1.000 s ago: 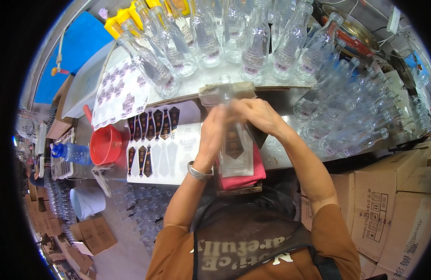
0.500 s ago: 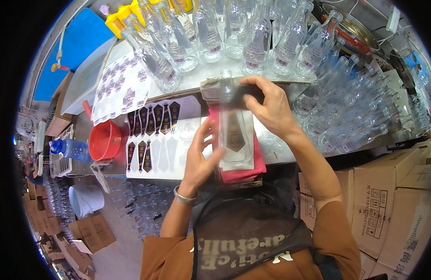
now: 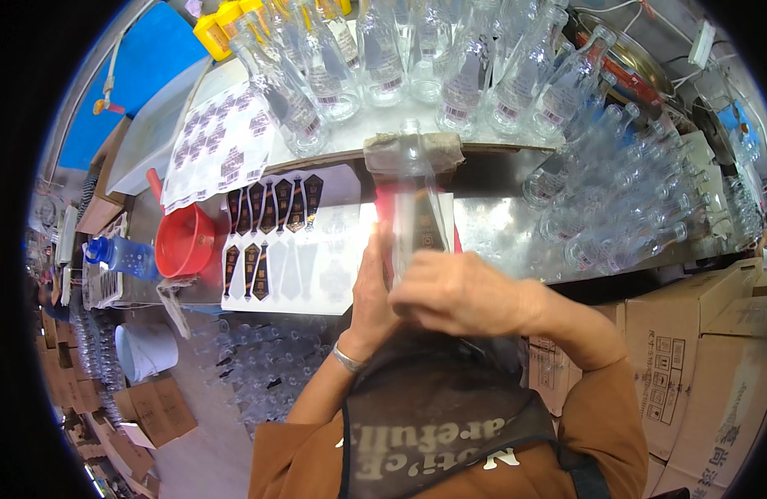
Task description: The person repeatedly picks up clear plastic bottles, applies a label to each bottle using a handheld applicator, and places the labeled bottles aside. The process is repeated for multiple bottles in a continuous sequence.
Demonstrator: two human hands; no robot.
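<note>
A clear glass bottle (image 3: 410,179) lies neck-away on a pad in front of me, a dark tie-shaped label (image 3: 429,224) showing on it. The bottle is blurred. My left hand (image 3: 372,287) stands along its lower left side, fingers stretched out; its thumb is hidden. Over the bottle's base, my right hand (image 3: 458,291) is closed and smeared by motion. Something dark shows under its fingers, too covered to name. Left of the bottle lies a white sheet (image 3: 329,287) with rows of dark tie-shaped labels (image 3: 267,208), some spots bare.
Several labelled glass bottles (image 3: 383,71) stand along the raised shelf; more bottles (image 3: 624,191) crowd the right side. A sheet of printed labels (image 3: 221,145), a red scoop (image 3: 184,241) and a blue bottle (image 3: 121,256) are at left. Cardboard boxes (image 3: 707,358) stand at lower right.
My right hand, which held a dark block near the bottle's neck, has swept toward me to the base. My left hand has turned more upright, its fingers closer together.
</note>
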